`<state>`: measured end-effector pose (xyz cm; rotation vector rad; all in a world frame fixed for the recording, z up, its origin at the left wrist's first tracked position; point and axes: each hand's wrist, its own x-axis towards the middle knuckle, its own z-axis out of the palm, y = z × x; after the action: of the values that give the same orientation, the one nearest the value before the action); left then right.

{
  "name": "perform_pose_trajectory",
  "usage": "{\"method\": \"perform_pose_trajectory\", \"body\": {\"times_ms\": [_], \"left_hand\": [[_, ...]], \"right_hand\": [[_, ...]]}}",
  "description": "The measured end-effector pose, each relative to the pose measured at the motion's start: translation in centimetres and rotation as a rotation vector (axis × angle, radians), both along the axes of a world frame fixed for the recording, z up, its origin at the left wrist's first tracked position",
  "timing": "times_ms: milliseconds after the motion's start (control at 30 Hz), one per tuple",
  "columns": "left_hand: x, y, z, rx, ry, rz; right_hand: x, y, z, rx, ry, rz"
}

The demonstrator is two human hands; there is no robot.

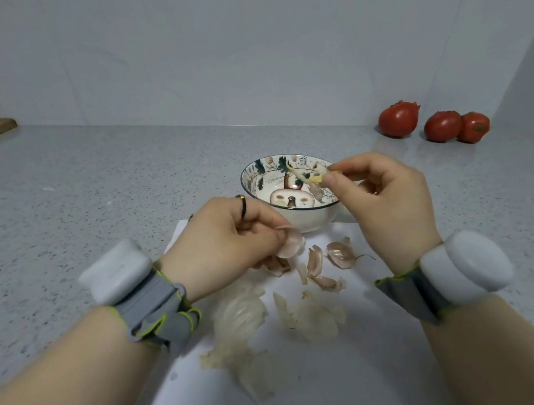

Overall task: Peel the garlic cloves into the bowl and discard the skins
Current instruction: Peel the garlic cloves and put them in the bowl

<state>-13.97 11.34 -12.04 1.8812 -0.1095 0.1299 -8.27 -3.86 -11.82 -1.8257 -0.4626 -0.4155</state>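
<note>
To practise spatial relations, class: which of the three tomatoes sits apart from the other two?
The leftmost tomato; a gap separates it from the middle tomato and right tomato, which sit together.

A bowl (310,221) patterned with leaves and a mushroom is sitting at the far edge of the white sheet (324,388). The left hand (230,246) is gripping a pinkish clove (291,246) just in front of it, while the right hand (388,199) is pinching a strip of skin (300,176) over the rim. Unpeeled cloves (314,261) and papery skins (239,314) are lying mid-sheet.
</note>
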Motion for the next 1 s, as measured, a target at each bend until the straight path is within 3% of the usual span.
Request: {"method": "perform_pose_trajectory", "body": {"times_ms": [133, 267, 367, 500, 667, 1000], "left_hand": [[-0.2, -0.2, 0.2, 0.111, 0.003, 0.012], [0.0, -0.2, -0.1, 0.184, -0.046, 0.116], [0.2, -0.3, 0.0, 0.063, -0.104, 0.184], [0.0, -0.5, 0.1, -0.087, -0.115, 0.134], [0.0, -0.5, 0.4, -0.118, -0.070, 0.179], [0.3, 0.5, 0.3, -0.021, -0.162, 0.216]], "right_hand": [[0.5, 0.1, -0.6, -0.078, 0.016, -0.070], [0.0, 0.4, -0.1, 0.052, 0.059, 0.027], [-1.0, 0.7, 0.3, 0.138, 0.095, 0.192], [-1.8, 1.1, 0.4, 0.086, 0.112, 0.306], [-1.6, 1.1, 0.1, 0.062, 0.104, 0.280], [0.2, 0.2, -0.2, -0.004, 0.023, -0.001]]}}
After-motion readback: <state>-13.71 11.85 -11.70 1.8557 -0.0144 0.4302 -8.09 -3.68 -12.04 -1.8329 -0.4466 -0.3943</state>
